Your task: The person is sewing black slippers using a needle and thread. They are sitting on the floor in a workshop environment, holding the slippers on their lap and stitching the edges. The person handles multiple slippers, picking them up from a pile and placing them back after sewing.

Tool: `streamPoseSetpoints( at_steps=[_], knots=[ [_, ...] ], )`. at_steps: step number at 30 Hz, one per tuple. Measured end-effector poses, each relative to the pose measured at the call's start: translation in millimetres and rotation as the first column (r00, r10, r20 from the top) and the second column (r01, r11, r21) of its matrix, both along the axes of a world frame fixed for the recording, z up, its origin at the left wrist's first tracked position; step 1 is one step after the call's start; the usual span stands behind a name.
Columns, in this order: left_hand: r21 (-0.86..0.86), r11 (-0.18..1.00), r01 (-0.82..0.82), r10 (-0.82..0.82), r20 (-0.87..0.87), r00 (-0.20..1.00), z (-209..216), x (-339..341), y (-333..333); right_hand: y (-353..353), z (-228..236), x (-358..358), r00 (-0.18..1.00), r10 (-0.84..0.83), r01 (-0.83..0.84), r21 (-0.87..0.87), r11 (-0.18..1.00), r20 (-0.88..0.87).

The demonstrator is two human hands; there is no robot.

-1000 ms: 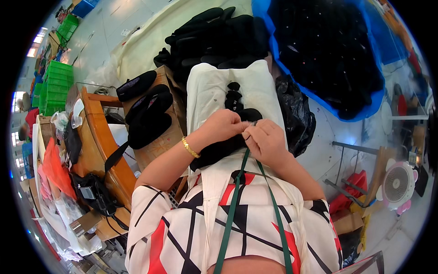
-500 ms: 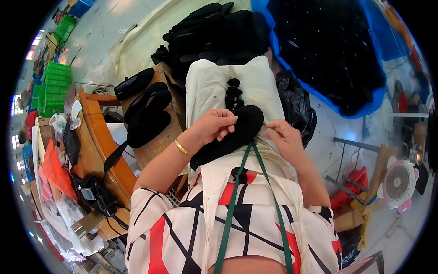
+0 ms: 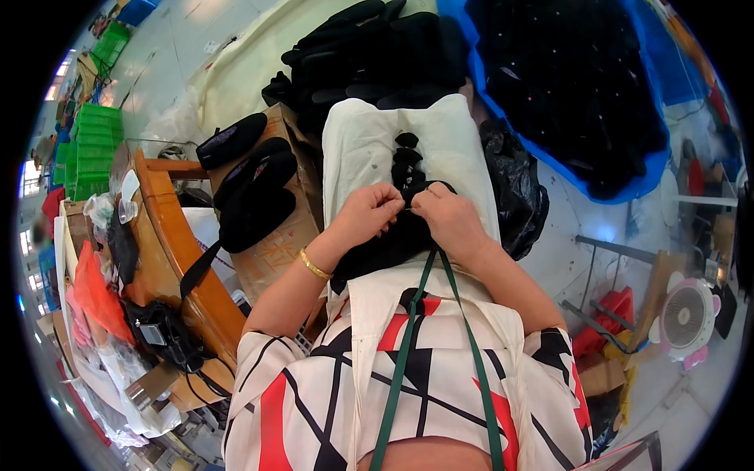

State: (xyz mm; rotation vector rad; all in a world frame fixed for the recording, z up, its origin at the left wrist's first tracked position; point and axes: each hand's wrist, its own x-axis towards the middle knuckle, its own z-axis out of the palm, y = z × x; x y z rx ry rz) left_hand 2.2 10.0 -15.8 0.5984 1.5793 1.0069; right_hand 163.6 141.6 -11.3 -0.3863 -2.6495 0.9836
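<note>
A pale concrete floor (image 3: 196,47) spreads around a wooden table (image 3: 169,235). Beyond the table stand stacked green crates (image 3: 94,145), with bright windows (image 3: 31,177) near them. Far across from the table sit a blue tarp (image 3: 652,71) and a small white fan (image 3: 687,318).

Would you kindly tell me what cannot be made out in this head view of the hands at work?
- Black piece: its shape, covered by left hand and right hand.
- What the fingers pinch: too small.
- Contents of the blue bin: a dark, blurred mass.
- Fan: bent at the rim.
</note>
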Motion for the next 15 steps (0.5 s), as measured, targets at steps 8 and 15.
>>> streamPoseSetpoints(
  at_steps=[8, 15],
  knots=[
    [-0.009, 1.000, -0.026, 0.027, 0.103, 0.994, -16.6, 12.3, -2.2, -9.2, -12.6, -4.4, 0.974, -0.068, 0.022, -0.207, 0.978, -0.218],
    [0.068, 0.994, -0.090, 0.085, 0.079, 0.993, -8.0, 6.6, -6.8, 25.1, -20.5, 58.8, 0.802, -0.547, 0.229, -0.969, -0.089, 0.239]
  ],
)
